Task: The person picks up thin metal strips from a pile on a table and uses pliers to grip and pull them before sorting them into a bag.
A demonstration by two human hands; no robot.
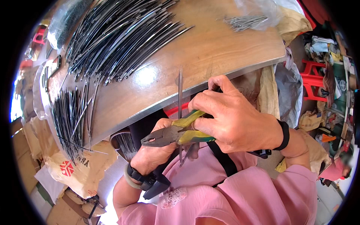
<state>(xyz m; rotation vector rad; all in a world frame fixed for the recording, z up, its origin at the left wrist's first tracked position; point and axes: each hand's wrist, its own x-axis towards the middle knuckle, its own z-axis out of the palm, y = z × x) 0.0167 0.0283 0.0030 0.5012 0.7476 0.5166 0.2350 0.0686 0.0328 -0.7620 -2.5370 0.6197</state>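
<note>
Pink cloth of the person's shirt (240,187) fills the bottom, crossed by a black strap (223,157). Beyond it stretches the wooden tabletop (210,48), its near edge running aslant above the hands. A big pile of dark, thin strips (120,41) lies at its upper left, most of them side by side. Left of the person is a tan sack (80,168) with a red mark. Next to it, at the tabletop's left end, is a smaller pile (71,120) of similar strips. Off to the right stands a red stool (313,80).

The right hand (232,112) has its fingers clamped on the yellow-green handles of the pliers (163,137), whose dark head points left, jaws seemingly together, over the left hand (157,146). Most left fingers are hidden behind the pliers, so I cannot tell how they close. Short grey pieces (247,22) lie at the tabletop's far right, partly under clear plastic (264,11). One single strip (180,90) crosses the pliers near their pivot, its ends showing above and below. Smallest is a black wristband (285,135) on the right arm.
</note>
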